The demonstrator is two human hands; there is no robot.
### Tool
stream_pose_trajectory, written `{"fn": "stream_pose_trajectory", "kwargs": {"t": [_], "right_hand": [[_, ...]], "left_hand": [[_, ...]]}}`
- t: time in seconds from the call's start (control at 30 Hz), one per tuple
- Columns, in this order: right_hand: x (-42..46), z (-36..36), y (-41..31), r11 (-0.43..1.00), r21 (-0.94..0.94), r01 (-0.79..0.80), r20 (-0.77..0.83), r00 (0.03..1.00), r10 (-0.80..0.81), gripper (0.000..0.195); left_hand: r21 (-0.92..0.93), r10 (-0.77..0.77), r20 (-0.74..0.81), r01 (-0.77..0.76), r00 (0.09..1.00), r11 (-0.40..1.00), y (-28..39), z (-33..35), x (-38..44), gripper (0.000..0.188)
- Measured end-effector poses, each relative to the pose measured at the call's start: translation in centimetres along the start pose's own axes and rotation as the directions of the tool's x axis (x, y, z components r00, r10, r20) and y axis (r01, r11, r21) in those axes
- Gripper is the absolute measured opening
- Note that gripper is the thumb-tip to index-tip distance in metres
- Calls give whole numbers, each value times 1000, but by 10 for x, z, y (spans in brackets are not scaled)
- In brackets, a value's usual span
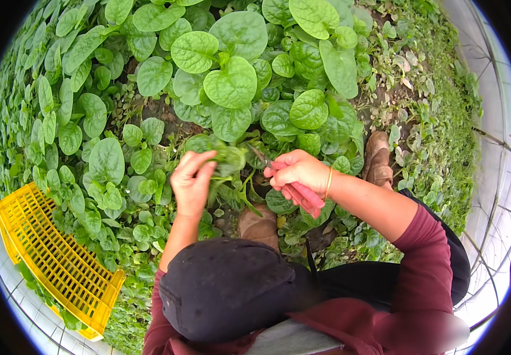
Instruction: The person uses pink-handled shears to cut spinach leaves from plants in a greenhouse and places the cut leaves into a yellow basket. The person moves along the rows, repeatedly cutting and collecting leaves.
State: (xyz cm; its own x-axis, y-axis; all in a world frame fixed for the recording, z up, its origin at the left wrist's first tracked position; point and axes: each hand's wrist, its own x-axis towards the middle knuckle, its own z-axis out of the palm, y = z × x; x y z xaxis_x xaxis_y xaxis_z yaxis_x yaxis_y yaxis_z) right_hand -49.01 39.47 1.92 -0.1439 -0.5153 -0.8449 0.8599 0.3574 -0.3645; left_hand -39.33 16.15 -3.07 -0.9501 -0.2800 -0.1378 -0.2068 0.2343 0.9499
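My left hand pinches a few green leaves between thumb and fingers; motion blurs them, so their stems are hard to make out. Just to its right, my right hand grips a pair of snips with red handles. Their narrow metal blades point up and left toward the leaves, apart from my left fingers. Right beyond both hands grows a clump of broad-leaved plants, probably Malabar spinach. Small leaves and low stems surround the blade tips, partly hiding the soil there.
A yellow plastic crate lies at the left on the plants, with leaves showing at its side. My brown shoes stand among the plants. At the right, low weeds run along a pale sheet wall.
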Motion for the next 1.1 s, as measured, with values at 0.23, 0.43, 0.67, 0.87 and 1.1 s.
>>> {"fn": "stream_pose_trajectory", "kwargs": {"t": [0.23, 0.43, 0.67, 0.87, 1.1], "right_hand": [[-29, -16, -6, 982, -189, 9, 128, 992, 15, 38], [-23, -11, -9, 907, -412, -84, 183, 968, 173, 37], [12, 14, -10, 885, -462, -59, 204, 964, 171, 26], [17, 12, -3, 928, -372, 29, 115, 993, 15, 30], [-32, -20, -15, 904, -415, -108, 163, 968, 191, 31]], "left_hand": [[-676, -312, -109, 160, 944, 720, 2, -69, -9, 33], [-468, -379, 321, 493, 868, 733, 37, -65, -16, 46], [86, -372, 128, 363, 919, 928, -1, -8, -37, 28], [-197, -372, 124, 390, 920, 899, 2, -26, -32, 17], [-381, -364, 270, 446, 891, 810, 18, -63, -40, 13]]}}
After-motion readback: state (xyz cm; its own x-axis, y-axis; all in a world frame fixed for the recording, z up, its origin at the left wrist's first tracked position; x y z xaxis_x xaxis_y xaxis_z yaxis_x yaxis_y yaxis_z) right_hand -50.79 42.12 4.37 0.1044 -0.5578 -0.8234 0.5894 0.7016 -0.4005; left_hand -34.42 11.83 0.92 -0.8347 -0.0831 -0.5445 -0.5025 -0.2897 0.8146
